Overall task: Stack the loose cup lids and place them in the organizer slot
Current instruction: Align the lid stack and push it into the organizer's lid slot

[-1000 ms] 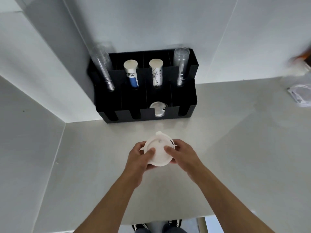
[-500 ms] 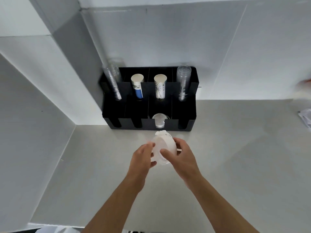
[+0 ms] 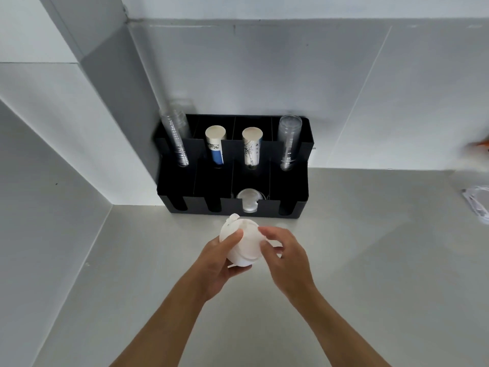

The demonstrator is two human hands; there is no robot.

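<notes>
Lids: I see the white lid stack (image 3: 242, 243) above the tabletop (image 3: 370, 260), near the organizer (image 3: 232, 165) | Grip: left hand (image 3: 219, 263) wrapped round stack; right hand (image 3: 284, 256) fingertips pinching its edge | Handling: likely light, thin, slippery; hold by rims.

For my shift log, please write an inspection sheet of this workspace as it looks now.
Surface: pale counter, bare around the hands.
Job's things: stack of white cup lids held above the counter; black organizer against the wall, clear lids in its third front slot from the left.
Clutter: paper cups and clear cups in the rear slots.
Grippers: left hand grips the stack; right hand fingers touch it.
Cables: white item at right edge, possibly a cord.
Surroundings: white tiled walls.
</notes>
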